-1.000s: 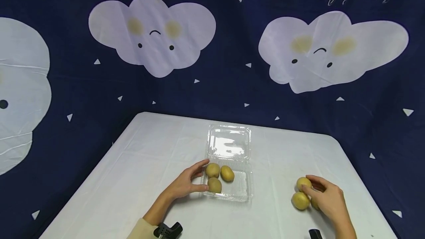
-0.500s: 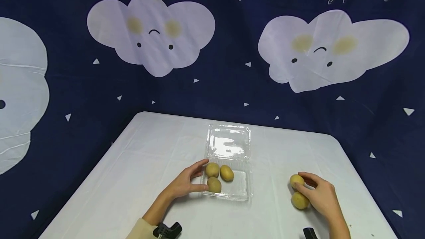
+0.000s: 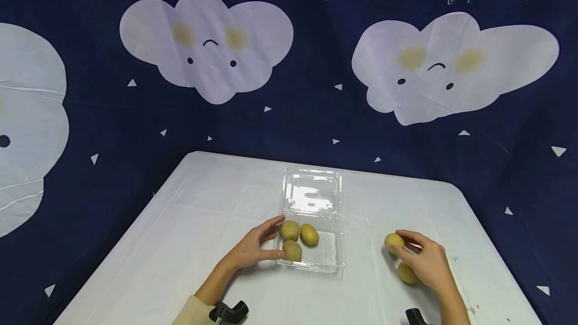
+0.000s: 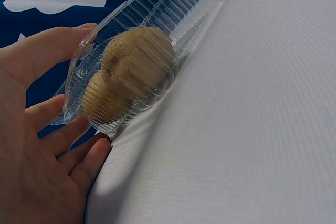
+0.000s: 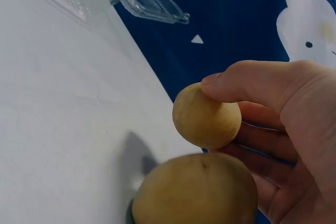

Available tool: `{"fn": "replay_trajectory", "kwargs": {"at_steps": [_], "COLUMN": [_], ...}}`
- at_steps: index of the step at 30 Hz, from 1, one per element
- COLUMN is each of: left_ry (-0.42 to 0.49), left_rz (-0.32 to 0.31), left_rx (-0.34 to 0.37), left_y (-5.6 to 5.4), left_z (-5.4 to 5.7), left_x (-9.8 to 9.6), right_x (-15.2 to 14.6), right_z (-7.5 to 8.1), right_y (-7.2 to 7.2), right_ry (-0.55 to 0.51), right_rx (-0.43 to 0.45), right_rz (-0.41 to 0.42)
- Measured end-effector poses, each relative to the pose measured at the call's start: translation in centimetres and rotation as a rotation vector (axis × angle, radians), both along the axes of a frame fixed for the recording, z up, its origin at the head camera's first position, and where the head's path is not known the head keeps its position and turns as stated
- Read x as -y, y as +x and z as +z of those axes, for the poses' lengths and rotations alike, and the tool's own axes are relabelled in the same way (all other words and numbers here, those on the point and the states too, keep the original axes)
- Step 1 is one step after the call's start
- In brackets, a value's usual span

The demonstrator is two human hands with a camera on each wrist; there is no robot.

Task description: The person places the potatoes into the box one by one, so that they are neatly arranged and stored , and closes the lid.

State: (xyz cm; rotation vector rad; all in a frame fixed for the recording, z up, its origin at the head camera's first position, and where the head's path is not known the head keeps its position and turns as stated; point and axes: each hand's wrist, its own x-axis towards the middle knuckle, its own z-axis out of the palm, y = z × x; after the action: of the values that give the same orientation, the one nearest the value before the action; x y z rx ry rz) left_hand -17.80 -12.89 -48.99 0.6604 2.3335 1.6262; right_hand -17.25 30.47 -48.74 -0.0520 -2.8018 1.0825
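Observation:
At its left end, my left hand [image 3: 248, 250] grips an open clear plastic container [image 3: 328, 255], the thumb at the front corner and the fingers at the back. Inside it sit three yellow-brown potatoes: one at the back left [image 3: 290, 230], a yellower one beside it [image 3: 309, 234] and one at the front left [image 3: 292, 251]. My right hand [image 3: 426, 262] pinches a small round potato [image 5: 205, 116] between thumb and fingers, just off the table. Under that hand lies another potato [image 3: 407, 273], partly covered by it; it looms large in the right wrist view.
The container's lid [image 3: 311, 193] lies folded back behind it. A white cloth covers the table [image 3: 217, 189], with small dark specks near its right side. Behind the table hangs a dark blue curtain [image 3: 316, 124] with clouds.
My right hand has moved left with the small potato, past the one lying there. A third potato seen beside it earlier no longer shows. The left hand and container have stayed put.

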Motion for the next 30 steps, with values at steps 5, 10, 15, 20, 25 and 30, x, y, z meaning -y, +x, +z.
{"fn": "replay_trajectory", "kwargs": {"at_steps": [5,10,15,20,25,30], "left_ry": [0.013,0.013,0.011,0.012,0.009,0.011], "left_rz": [-0.011,-0.02,-0.011,-0.011,-0.007,-0.011], "left_rx": [-0.001,-0.006,-0.011,-0.006,0.002,0.001], "left_y": [-0.1,-0.1,0.0,0.0,0.0,0.0], "left_z": [0.1,0.2,0.4,0.4,0.2,0.1], "left_x": [-0.2,-0.3,-0.1,-0.1,-0.1,0.0], "right_x": [0.9,1.9,2.8,3.6,4.2,4.8], "right_z": [0.7,0.8,0.6,0.5,0.6,0.6], "right_y": [0.0,-0.3,-0.7,-0.8,-0.8,-0.9], "right_ry": [-0.01,-0.013,-0.068,-0.08,-0.105,-0.124], "right_rx": [0.002,-0.032,-0.09,-0.114,-0.066,-0.073], "right_rz": [0.017,0.053,0.083,0.1,0.106,0.113]}}
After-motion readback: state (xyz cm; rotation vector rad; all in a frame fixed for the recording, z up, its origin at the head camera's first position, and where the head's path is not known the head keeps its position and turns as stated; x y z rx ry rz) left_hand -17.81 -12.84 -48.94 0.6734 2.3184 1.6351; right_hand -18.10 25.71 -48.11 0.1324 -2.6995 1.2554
